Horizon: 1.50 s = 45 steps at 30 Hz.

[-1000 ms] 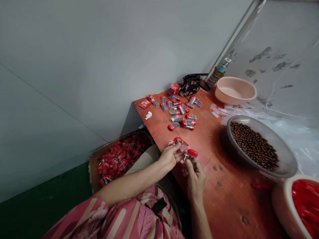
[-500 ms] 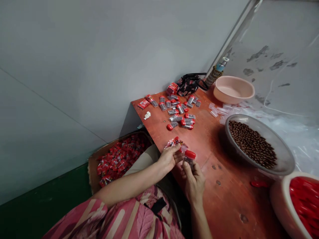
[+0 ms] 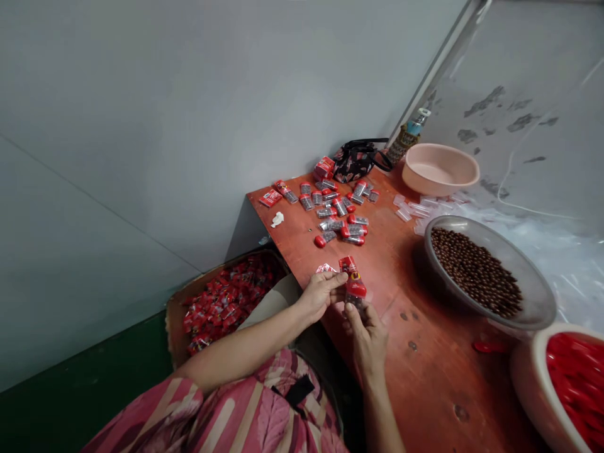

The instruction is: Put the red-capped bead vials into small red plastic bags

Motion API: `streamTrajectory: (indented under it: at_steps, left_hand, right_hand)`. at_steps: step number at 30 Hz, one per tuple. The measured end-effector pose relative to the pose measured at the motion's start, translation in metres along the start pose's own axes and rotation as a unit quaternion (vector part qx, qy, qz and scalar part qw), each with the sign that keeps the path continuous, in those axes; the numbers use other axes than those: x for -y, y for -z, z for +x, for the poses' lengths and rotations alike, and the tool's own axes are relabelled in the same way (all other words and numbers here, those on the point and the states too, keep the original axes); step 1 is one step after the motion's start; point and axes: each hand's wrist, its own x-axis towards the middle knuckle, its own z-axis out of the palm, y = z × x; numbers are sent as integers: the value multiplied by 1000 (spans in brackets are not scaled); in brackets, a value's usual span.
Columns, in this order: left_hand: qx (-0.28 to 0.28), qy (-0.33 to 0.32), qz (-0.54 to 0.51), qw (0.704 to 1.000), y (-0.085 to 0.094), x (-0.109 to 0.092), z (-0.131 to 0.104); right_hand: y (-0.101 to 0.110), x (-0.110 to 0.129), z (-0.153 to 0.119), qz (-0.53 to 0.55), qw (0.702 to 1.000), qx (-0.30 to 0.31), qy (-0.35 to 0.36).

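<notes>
My left hand (image 3: 319,296) pinches a red printed wrapper (image 3: 348,269), which stands over the red cap of a small clear container. My right hand (image 3: 368,330) grips that container (image 3: 355,301) from below; dark contents show through its wall. The wrapper's lower end meets the cap, though how far it covers it is unclear. Just left of the wrapper, a few shiny wrappers (image 3: 325,268) lie by my left fingers. Farther back on the red table (image 3: 401,377) are several filled containers with red caps (image 3: 340,206).
A grey bowl of brown balls (image 3: 476,274) stands at the right, near a pale tub of red caps (image 3: 535,371). Behind are a pink basin (image 3: 441,168), clear empty tubes (image 3: 415,209) and a floral bag (image 3: 353,160). A box of red wrappers (image 3: 177,327) sits left of the table.
The wrapper in my left hand has come upright and moved right, onto the container's red cap. My right hand still grips the container in nearly the same place.
</notes>
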Motion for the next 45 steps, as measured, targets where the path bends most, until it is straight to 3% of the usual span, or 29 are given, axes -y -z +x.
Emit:
streamTrajectory:
  at_steps: [10, 16, 19, 23, 29, 32, 34, 38, 39, 42, 45]
  left_hand:
    - [17, 9, 100, 995, 2, 4, -1]
    - [75, 43, 142, 986, 4, -7, -4]
    - [93, 48, 162, 981, 5, -10, -3]
    - [61, 3, 215, 975, 7, -6, -2]
    - [34, -21, 302, 953, 5, -1, -6]
    - [31, -46, 357, 933, 5, -3, -9]
    - [26, -88, 420, 903, 7, -6, -10]
    - [68, -107, 524, 842, 12, -11, -13]
    - [87, -98, 534, 835, 12, -12, -13]
    - [125, -83, 540, 828, 12, -13, -14]
    - [147, -88, 557, 813, 11, -13, -15]
  right_hand:
    - [-4, -4, -1, 20, 999, 15, 19]
    - [-4, -5, 2, 200, 971, 111, -66]
    - [-3, -5, 4, 190, 973, 114, -66]
    - [-2, -4, 5, 51, 998, 35, -3]
    - [-9, -9, 4, 197, 973, 79, -87]
    - [-5, -9, 4, 123, 987, 88, -45]
    - [6, -5, 10, 27, 995, 93, 2]
    - [35, 15, 35, -87, 990, 4, 110]
    - [40, 21, 42, -98, 984, 11, 150]
    - [48, 37, 61, -120, 961, 116, 221]
    - [48, 44, 72, -110, 945, 212, 224]
